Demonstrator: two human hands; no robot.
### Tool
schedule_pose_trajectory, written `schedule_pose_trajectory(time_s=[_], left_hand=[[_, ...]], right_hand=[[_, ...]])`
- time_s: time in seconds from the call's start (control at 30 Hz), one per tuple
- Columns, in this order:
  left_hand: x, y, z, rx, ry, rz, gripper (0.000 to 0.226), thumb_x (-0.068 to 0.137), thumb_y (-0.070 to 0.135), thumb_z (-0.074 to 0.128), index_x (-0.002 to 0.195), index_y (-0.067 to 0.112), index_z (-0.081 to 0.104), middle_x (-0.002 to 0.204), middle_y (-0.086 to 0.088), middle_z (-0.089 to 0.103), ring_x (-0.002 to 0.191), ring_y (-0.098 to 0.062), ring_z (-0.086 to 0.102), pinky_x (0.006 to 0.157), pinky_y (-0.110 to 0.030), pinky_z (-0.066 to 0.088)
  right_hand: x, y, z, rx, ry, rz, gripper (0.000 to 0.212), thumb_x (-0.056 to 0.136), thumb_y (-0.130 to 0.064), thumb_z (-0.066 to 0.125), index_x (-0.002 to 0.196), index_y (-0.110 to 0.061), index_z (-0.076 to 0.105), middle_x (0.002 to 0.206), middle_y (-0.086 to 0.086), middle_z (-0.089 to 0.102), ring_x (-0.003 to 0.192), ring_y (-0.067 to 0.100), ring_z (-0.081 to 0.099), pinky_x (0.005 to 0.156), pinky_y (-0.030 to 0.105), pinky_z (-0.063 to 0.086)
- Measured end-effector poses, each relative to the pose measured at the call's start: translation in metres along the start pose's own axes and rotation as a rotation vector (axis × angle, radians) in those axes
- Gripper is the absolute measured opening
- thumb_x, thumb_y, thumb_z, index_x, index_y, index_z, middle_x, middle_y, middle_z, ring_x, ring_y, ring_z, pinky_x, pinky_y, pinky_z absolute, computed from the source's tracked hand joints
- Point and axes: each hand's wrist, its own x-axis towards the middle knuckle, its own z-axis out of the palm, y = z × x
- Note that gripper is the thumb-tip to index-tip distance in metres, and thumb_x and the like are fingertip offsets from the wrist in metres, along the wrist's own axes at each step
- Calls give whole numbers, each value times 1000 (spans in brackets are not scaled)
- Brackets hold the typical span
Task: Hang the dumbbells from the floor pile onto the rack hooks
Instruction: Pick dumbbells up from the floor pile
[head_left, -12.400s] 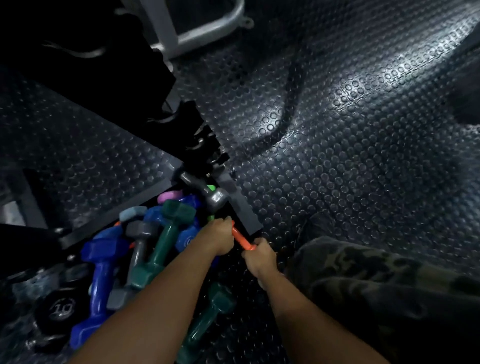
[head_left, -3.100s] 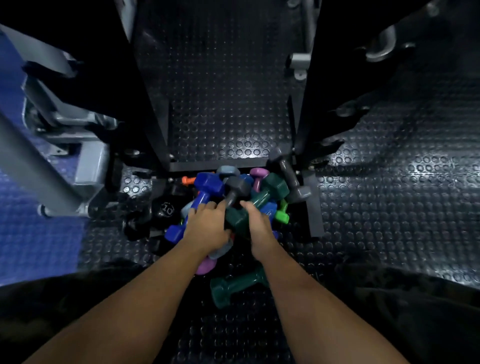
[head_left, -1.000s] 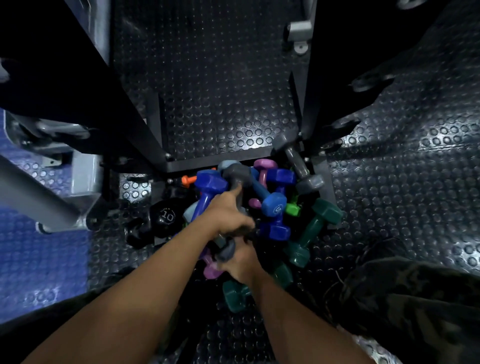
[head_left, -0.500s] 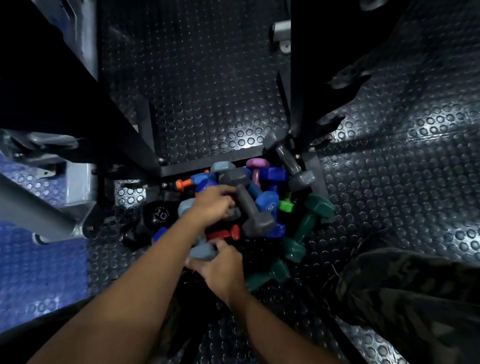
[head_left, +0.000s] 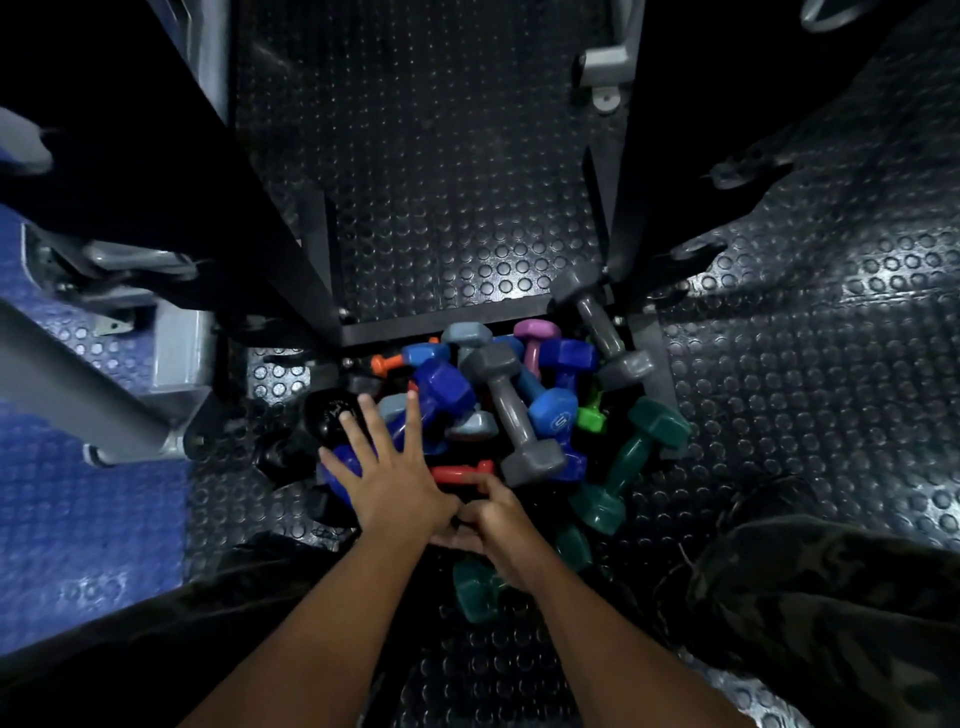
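A grey machine frame (head_left: 78, 384) is standing at the far left on blue flooring (head_left: 78, 519). Just right of it, a black round-headed dumbbell (head_left: 330, 415) is lying at the pile's left edge, showing pale printing too blurred to read. The left hand (head_left: 395, 483) is spreading flat over a dark blue dumbbell (head_left: 441, 392), fingers splayed wide, its grip closing on nothing. An orange dumbbell end (head_left: 384, 362) is poking out at the far left of the pile. The right hand (head_left: 501, 525) is sitting just beside the left, thumb and forefinger pinching toward a red dumbbell (head_left: 460, 474); whether that grip is actually holding the bar cannot be told.

The floor pile (head_left: 519, 410) is lying on the black studded rubber floor (head_left: 805, 389), against the base bar of the black rack (head_left: 431, 327). Two dark grey dumbbells (head_left: 511, 410) are showing, one slanting across the middle, the other leaning at the far right corner. A mid-blue head (head_left: 556, 418) is carrying a pale digit that is reading like "5". One purple dumbbell (head_left: 535, 338) and one bright green one (head_left: 592, 415) are lying between them. Two teal dumbbells (head_left: 631, 462) are lying nearest on the right. Empty rack hooks (head_left: 696, 252) are jutting out at the far right.
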Motion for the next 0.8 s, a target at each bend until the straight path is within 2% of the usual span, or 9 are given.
schedule_pose_trajectory(time_s=[0.07, 0.13, 0.2, 0.37, 0.53, 0.63, 0.7, 0.73, 0.8], left_hand=[[2, 0, 2, 2, 2, 3, 149, 63, 84, 68, 147, 34, -44, 152, -19, -52, 147, -46, -36, 114, -76, -9], [3, 0, 2, -3, -19, 15, 146, 65, 83, 66, 148, 32, -43, 152, -17, -52, 147, -45, -36, 114, -77, -8], [4, -3, 2, -10, -31, 37, 144, 67, 79, 67, 148, 33, -43, 155, -13, -50, 149, -44, -34, 114, -77, -8], [2, -10, 7, -6, 12, 142, 126, 78, 71, 60, 153, 36, -34, 166, -4, -35, 154, -36, -26, 116, -76, -4], [2, -16, 11, 8, 27, 209, 120, 83, 72, 56, 156, 33, -30, 168, -4, -28, 156, -34, -20, 115, -76, 0], [2, -17, 11, 3, 22, 216, 119, 84, 72, 56, 156, 33, -31, 168, -4, -29, 156, -34, -19, 114, -77, -1], [2, -17, 11, 6, 25, 208, 119, 84, 72, 55, 156, 33, -31, 168, -4, -29, 157, -34, -18, 113, -77, -1], [2, -15, 11, 8, 25, 207, 119, 84, 72, 55, 156, 33, -31, 168, -5, -29, 157, -34, -17, 113, -77, -1], [3, -15, 10, 12, 23, 203, 119, 83, 72, 55, 156, 33, -31, 168, -5, -29, 157, -35, -18, 112, -78, -1]], right_hand=[[6, 2, 4, -107, 72, -57, 43, 101, 6, 43, 132, -20, 57, 120, 22, 68, 103, 43, 71, 89, 64, 59], [15, 5, 7, -447, 186, -233, 47, 101, -6, 50, 133, -39, 58, 126, 14, 69, 101, 30, 71, 89, 48, 60], [18, 6, 6, -782, 249, -363, 51, 103, -10, 51, 148, -34, 48, 139, 8, 61, 114, 21, 64, 96, 32, 51], [31, 12, -20, -1519, 254, -481, 65, 100, -21, 56, 159, -29, 34, 169, 3, 16, 148, 32, 30, 122, 41, 28], [56, 5, -32, -1806, 206, -478, 76, 95, -17, 64, 161, -21, 26, 163, 10, 27, 148, 35, 32, 121, 47, 35], [69, 11, -37, -1992, 177, -440, 73, 100, -16, 58, 163, -12, 21, 165, 14, 20, 152, 36, 28, 124, 43, 31], [75, 20, -39, -1820, 189, -423, 58, 105, -26, 51, 157, -9, 34, 148, 4, 42, 150, 37, 34, 114, 16, 35], [73, 19, -39, -1717, 244, -414, 52, 107, -33, 46, 151, -7, 43, 126, -10, 50, 145, 37, 41, 95, 1, 35], [67, 20, -33, -1641, 275, -354, 47, 111, -30, 38, 146, 0, 47, 104, -18, 49, 138, 39, 46, 69, -5, 36]])
